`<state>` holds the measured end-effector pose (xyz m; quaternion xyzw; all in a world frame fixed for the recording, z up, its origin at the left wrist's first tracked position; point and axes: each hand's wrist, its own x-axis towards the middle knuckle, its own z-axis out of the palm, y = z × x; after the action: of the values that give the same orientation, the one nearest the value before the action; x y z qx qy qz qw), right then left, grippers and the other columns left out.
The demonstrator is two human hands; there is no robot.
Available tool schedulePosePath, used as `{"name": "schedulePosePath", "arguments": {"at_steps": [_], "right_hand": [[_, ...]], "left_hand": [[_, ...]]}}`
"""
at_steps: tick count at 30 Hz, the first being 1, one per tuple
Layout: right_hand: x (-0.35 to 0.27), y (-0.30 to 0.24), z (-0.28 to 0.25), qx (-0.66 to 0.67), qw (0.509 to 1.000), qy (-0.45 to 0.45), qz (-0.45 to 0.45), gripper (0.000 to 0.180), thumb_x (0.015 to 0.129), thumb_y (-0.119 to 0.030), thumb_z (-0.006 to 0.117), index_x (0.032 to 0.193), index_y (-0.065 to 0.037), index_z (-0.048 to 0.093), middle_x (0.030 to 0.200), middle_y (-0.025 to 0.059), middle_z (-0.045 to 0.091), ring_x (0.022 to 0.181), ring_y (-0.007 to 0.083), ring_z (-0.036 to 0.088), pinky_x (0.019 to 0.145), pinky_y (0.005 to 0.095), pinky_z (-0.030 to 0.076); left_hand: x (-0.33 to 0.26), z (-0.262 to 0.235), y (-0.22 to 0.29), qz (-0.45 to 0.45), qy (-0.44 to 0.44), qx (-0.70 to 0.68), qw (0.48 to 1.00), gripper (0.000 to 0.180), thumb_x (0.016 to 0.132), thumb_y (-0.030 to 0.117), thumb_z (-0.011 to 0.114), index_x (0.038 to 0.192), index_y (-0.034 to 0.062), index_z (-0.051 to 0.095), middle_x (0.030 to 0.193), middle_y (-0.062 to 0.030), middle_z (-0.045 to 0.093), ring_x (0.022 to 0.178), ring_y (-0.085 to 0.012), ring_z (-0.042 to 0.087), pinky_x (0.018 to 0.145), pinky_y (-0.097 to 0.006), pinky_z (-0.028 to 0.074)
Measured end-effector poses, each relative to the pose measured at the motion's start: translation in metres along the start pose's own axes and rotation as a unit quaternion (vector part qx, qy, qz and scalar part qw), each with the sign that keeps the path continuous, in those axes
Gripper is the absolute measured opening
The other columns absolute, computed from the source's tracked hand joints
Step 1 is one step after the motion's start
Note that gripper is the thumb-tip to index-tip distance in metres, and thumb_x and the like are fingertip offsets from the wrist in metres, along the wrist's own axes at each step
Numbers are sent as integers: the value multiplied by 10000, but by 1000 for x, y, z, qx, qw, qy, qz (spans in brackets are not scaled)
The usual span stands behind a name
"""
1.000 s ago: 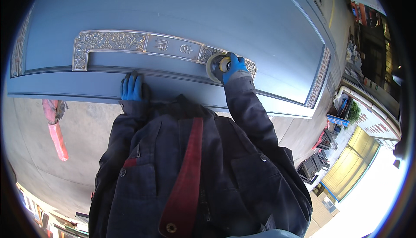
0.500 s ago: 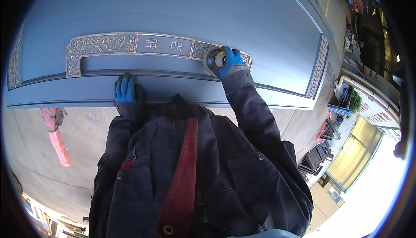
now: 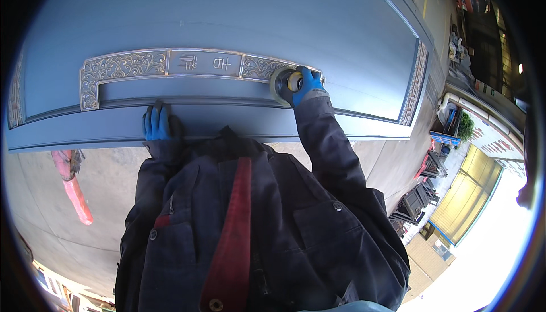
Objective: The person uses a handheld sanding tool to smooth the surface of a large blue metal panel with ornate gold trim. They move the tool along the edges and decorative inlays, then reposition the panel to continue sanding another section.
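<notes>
Above a grey concrete floor (image 3: pixel 108 198), a broad blue-grey panel (image 3: pixel 239 16) bears an ornate bronze-coloured band (image 3: pixel 199 63). The blue-gloved right hand (image 3: pixel 310 86) wraps its fingers round a dark circular tool (image 3: pixel 282 87) at the band's right end; the blue-gloved left hand (image 3: pixel 156 123) rests, fingers extended. Left stretches gleam; what remains is unclear.

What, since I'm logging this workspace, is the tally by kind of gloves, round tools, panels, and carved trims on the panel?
Gloves: 2
Round tool: 1
Panel: 1
Carved trims: 3
Total: 7
</notes>
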<state>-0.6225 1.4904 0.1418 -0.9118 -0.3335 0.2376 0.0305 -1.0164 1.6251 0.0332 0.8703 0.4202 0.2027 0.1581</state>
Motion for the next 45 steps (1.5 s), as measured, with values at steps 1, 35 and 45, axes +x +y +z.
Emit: {"name": "schedulePosePath", "arguments": {"at_steps": [1, 35, 45], "right_hand": [[0, 1, 1, -16, 1000, -17, 6, 819, 780, -388, 928, 1460, -66, 605, 1410, 281, 573, 1257, 466, 668, 1046, 484, 587], [0, 74, -10, 33, 994, 48, 96, 837, 759, -430, 939, 1458, -112, 607, 1367, 272, 597, 1168, 477, 711, 968, 508, 617], [6, 89, -10, 44, 992, 34, 117, 830, 755, -426, 947, 1457, -127, 621, 1401, 256, 594, 1198, 461, 704, 1003, 501, 607]], "left_hand": [[0, 0, 0, -10, -13, 3, 1000, 385, 956, 138, 660, 1321, 17, 671, 1461, -203, 640, 1322, -459, 592, 1118, -583, 459], [-3, 5, 4, 22, -2, 38, 999, 362, 990, 125, 660, 1328, 0, 631, 1472, -215, 624, 1356, -482, 564, 1131, -594, 451], [-7, 6, 1, 12, -20, 44, 999, 407, 1032, 179, 647, 1404, 15, 622, 1520, -210, 594, 1395, -472, 536, 1173, -584, 425]]}}
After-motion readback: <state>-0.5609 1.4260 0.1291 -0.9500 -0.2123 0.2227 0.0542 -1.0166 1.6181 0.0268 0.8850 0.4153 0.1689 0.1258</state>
